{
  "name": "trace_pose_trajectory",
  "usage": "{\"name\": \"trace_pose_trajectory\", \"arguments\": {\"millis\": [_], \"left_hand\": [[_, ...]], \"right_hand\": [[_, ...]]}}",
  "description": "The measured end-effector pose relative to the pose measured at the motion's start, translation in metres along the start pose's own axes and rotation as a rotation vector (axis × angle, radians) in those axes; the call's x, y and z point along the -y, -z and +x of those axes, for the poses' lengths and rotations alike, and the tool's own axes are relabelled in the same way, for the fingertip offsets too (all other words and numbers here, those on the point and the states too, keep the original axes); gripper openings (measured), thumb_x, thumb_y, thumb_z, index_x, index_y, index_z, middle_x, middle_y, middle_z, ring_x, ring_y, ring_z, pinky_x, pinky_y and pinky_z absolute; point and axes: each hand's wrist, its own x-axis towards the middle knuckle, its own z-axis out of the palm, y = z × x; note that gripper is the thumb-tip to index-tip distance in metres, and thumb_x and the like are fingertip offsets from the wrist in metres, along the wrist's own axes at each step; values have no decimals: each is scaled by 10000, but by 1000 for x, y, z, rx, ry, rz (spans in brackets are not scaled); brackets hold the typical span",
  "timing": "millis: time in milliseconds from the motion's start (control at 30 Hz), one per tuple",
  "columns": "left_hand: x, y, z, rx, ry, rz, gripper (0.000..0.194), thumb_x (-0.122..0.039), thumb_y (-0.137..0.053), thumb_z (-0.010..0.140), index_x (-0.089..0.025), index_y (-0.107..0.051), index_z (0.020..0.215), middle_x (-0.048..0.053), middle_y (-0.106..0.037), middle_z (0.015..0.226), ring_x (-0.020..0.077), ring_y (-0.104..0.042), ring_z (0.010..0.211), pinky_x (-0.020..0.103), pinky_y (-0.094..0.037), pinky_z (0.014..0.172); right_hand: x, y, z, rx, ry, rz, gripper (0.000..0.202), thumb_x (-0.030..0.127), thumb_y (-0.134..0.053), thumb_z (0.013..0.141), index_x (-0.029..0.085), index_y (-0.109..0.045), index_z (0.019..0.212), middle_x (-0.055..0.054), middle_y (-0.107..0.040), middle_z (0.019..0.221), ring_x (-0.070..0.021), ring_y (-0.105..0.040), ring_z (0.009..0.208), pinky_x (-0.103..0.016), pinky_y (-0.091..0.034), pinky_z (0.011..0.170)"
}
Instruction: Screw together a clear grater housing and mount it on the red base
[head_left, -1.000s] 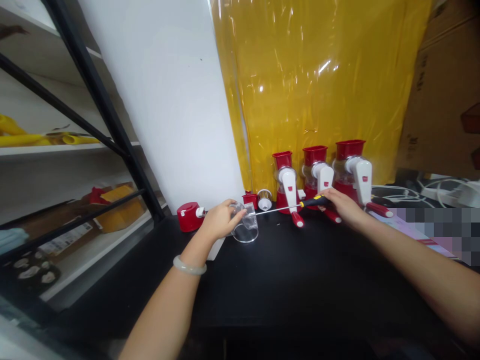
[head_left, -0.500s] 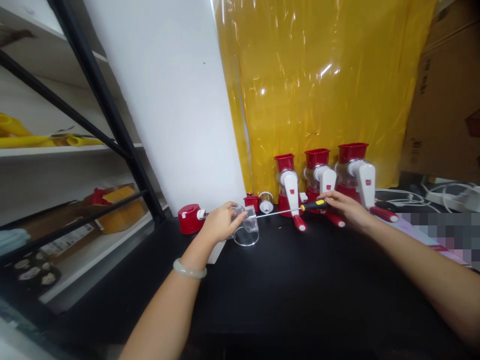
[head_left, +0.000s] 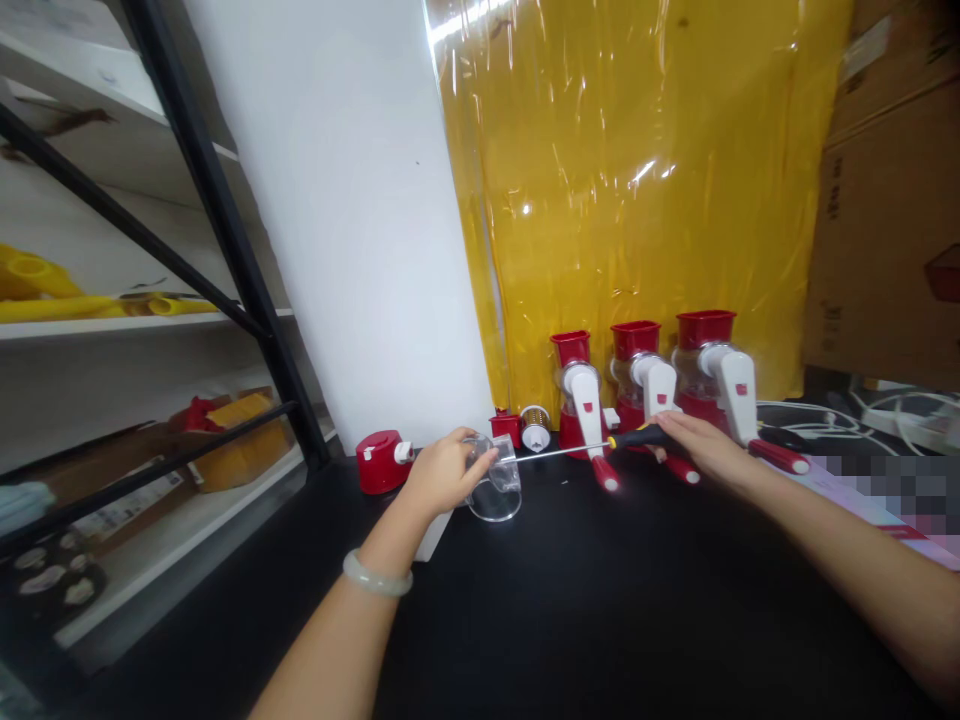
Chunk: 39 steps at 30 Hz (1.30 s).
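Observation:
My left hand [head_left: 450,470] grips a clear plastic grater housing [head_left: 501,500], its round open end resting at the black table. In my right hand [head_left: 694,440] is a screwdriver [head_left: 634,438] with a black and yellow handle, held by its rear end. The long metal shaft runs level to the left, and its tip reaches the clear housing near my left fingers; the exact contact point is hidden. A red base with a white knob [head_left: 380,462] stands just left of my left hand. Part of a white piece [head_left: 433,540] shows beneath my left wrist.
Several red and white rotary graters stand in a row, among them a left one [head_left: 581,400] and a right one [head_left: 731,380]. A metal grater drum [head_left: 535,428] and a small red part [head_left: 505,427] lie behind the housing. White cables [head_left: 795,418] lie right; a black-framed shelf [head_left: 247,270] stands left.
The view has tilted up slightly, so everything sits lower in the picture. My right hand has shifted back along the screwdriver handle. Left hand and housing keep the same hold.

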Motion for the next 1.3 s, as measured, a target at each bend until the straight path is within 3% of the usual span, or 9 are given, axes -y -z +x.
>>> {"name": "trace_pose_trajectory", "arguments": {"millis": [133, 300, 400, 567, 767, 900, 1000, 1200, 1300], "left_hand": [[3, -2, 0, -14, -14, -18, 650, -596, -334, 1054, -183, -746, 768, 120, -692, 1324, 300, -732, 1052, 454, -577, 934], [4, -3, 0, -23, -24, -35, 649, -594, -340, 1055, -183, -723, 730, 132, -695, 1310, 297, -734, 1022, 470, -582, 918], [3, -2, -1, -25, -22, -31, 641, -595, -347, 1054, -185, -731, 746, 130, -700, 1303, 298, -731, 1033, 470, -584, 922], [3, -2, -1, -17, -13, -13, 642, -604, -344, 1052, -187, -752, 784, 116, -696, 1321, 300, -732, 1032, 459, -592, 904], [3, -3, 0, -32, -21, -7, 650, -602, -341, 1054, -189, -743, 754, 110, -706, 1301, 289, -738, 1016, 429, -587, 898], [3, -3, -1, -39, -24, -11, 643, -598, -343, 1054, -191, -743, 758, 105, -708, 1294, 288, -738, 1017, 425, -586, 900], [2, -2, -1, -34, -18, -15, 643, -593, -339, 1056, -190, -745, 762, 98, -706, 1299, 286, -739, 1019, 424, -583, 908], [1, -1, -1, -22, -16, -14, 654, -601, -330, 1053, -187, -767, 799, 119, -698, 1319, 307, -729, 1067, 454, -578, 943], [1, -1, -2, -23, -14, -12, 647, -597, -337, 1053, -189, -769, 797, 116, -697, 1322, 302, -732, 1062, 445, -582, 934]], "right_hand": [[-4, -1, 4, -15, 40, -16, 508, 704, -568, 875, 209, -683, 866, -24, -656, 671, -142, -540, 507, -277, -415, 478], [-8, 1, 12, -27, 86, 96, 334, 527, -722, 759, 226, -698, 903, -39, -725, 800, -220, -690, 737, -364, -555, 773], [-8, 0, 8, -47, 44, 67, 358, 531, -704, 794, 225, -680, 978, -35, -722, 809, -196, -675, 684, -326, -538, 655], [-2, -4, 0, -49, -21, -38, 549, 708, -611, 824, 221, -623, 1079, 17, -620, 626, -109, -432, 387, -234, -295, 366], [-6, -3, 4, -45, -28, -70, 461, 663, -555, 871, 254, -653, 1058, -13, -663, 688, -160, -542, 466, -257, -339, 377], [-9, -1, 6, -49, 43, -5, 287, 489, -651, 811, 267, -680, 992, -34, -722, 842, -239, -697, 759, -336, -533, 623], [-7, 0, 5, -37, 88, 8, 263, 384, -674, 755, 251, -691, 982, -30, -727, 866, -230, -687, 781, -371, -544, 778], [2, -2, 1, -43, 42, 4, 322, 446, -711, 733, 248, -656, 982, -28, -720, 782, -214, -661, 709, -347, -520, 690], [4, -4, -1, -40, -2, -9, 432, 561, -713, 752, 251, -619, 1039, -4, -680, 707, -167, -578, 539, -295, -440, 500]]}}
